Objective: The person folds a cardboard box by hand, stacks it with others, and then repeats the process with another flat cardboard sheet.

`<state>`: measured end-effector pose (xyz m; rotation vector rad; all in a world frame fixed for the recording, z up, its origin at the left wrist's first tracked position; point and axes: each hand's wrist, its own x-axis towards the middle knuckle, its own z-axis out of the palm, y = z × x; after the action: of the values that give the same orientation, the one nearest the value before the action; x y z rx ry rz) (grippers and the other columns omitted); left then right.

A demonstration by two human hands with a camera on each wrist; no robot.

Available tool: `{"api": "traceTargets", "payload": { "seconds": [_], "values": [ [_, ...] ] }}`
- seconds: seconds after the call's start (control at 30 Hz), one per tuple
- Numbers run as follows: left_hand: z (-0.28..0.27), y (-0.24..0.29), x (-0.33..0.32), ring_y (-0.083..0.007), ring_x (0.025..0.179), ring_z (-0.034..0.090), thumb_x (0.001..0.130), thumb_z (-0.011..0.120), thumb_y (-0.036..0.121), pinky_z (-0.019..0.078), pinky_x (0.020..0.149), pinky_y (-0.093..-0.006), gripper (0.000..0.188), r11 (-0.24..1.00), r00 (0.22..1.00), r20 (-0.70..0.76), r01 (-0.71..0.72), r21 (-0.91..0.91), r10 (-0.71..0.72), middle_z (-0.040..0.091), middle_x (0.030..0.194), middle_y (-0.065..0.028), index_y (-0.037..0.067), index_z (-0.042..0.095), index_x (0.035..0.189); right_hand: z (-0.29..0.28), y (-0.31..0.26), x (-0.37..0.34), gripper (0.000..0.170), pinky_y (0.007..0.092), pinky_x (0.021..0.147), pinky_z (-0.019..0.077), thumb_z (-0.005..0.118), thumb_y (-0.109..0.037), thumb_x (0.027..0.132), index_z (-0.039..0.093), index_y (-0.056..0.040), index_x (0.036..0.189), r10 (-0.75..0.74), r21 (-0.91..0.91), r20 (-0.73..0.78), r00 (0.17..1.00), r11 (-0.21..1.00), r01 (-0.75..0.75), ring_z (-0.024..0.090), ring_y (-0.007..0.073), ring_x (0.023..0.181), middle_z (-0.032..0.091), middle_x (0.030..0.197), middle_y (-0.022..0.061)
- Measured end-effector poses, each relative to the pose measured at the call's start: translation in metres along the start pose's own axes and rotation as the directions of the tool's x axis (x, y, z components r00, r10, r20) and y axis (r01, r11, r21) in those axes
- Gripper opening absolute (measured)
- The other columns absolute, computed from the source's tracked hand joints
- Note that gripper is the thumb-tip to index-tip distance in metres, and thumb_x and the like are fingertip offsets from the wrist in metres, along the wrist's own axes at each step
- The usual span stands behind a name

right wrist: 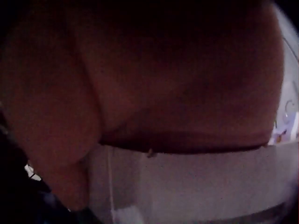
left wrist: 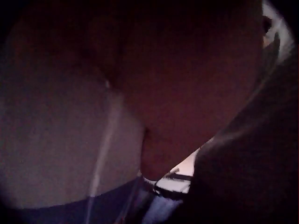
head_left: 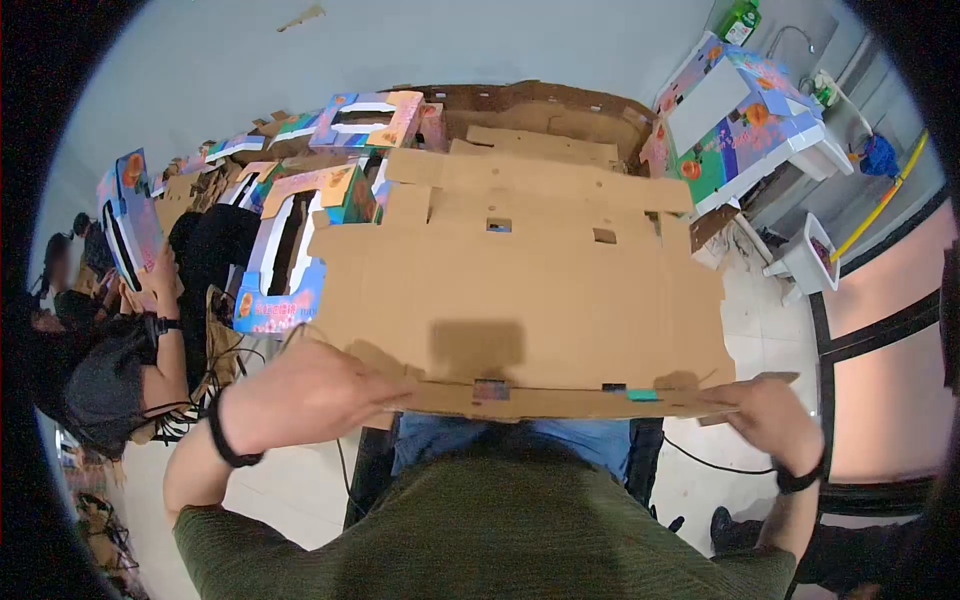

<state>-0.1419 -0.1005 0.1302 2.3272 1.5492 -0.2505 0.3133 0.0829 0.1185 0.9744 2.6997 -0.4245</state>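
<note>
A large brown cardboard box blank point(head_left: 540, 300) with small slots and notched edges spreads out before me in the head view. Its near strip is folded up along a crease. At the near left corner my left hand point(head_left: 310, 390) pinches the folded edge between thumb and fingers. My right hand point(head_left: 775, 420) grips the near right corner, where a small flap sticks out. Both wrist views are dark: the left shows my hand point(left wrist: 187, 79) against the pale board point(left wrist: 56, 149), the right my fingers point(right wrist: 65, 186) wrapping the board's edge point(right wrist: 210, 182).
Printed fruit boxes point(head_left: 285, 250) with cut-out openings stand left of the blank, others behind. A larger printed box point(head_left: 715, 150) stands at the back right, near a white bin point(head_left: 810, 255) and a yellow pole point(head_left: 885, 200). At left, another person in a cap point(head_left: 105, 390) holds a printed box.
</note>
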Motion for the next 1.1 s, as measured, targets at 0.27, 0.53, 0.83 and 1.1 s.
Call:
{"api": "traceTargets", "payload": {
  "seconds": [0.27,0.53,0.83,1.1],
  "values": [
    [-0.097,-0.009,-0.013,-0.0341,0.083,0.069,0.083,0.064,0.005,0.0543,0.070,-0.0412,0.048,0.956,0.734,-0.678,0.162,0.244,0.049,0.072,0.094,-0.0154,0.009,0.064,0.130,-0.113,-0.020,-0.006,0.039,0.0363,0.090,0.0503,0.059,0.002,0.084,0.070,-0.0028,0.120,0.072,0.097,-0.573,0.816,0.995,-0.019,0.069,0.0320,0.096,0.071,0.108,0.0208],
    [-0.155,-0.133,0.098,-0.0372,0.082,0.070,0.100,0.060,0.026,0.0558,0.068,-0.0444,0.039,0.837,0.571,-0.817,0.406,0.367,0.081,0.072,0.100,-0.0167,0.024,0.057,0.139,-0.188,0.080,0.140,0.038,0.0406,0.086,0.0533,0.056,-0.005,0.093,0.063,-0.0127,0.130,-0.167,-0.263,-0.724,0.670,0.964,-0.043,0.067,0.0379,0.103,0.070,0.116,0.0172],
    [-0.144,-0.152,0.137,-0.0376,0.100,0.068,0.094,0.064,0.012,0.0569,0.082,-0.0414,0.048,0.828,0.484,-0.860,0.407,0.385,0.161,0.070,0.115,-0.0155,0.020,0.056,0.141,-0.191,0.124,0.214,0.054,0.0420,0.087,0.0547,0.057,0.003,0.087,0.063,-0.0230,0.134,-0.346,-0.425,-0.882,0.320,0.877,-0.225,0.066,0.0326,0.108,0.069,0.122,0.0096],
    [-0.074,-0.165,0.107,-0.0359,0.123,0.060,0.088,0.075,0.029,0.0474,0.103,-0.0427,0.061,0.965,0.942,-0.323,0.008,-0.262,-0.096,0.064,0.129,-0.0199,0.004,0.054,0.139,-0.062,0.183,0.279,0.052,0.0409,0.097,0.0530,0.055,0.001,0.083,0.066,-0.0182,0.130,-0.279,-0.413,-0.775,0.566,0.903,-0.120,0.064,0.0322,0.117,0.066,0.131,0.0112]
  ]
}}
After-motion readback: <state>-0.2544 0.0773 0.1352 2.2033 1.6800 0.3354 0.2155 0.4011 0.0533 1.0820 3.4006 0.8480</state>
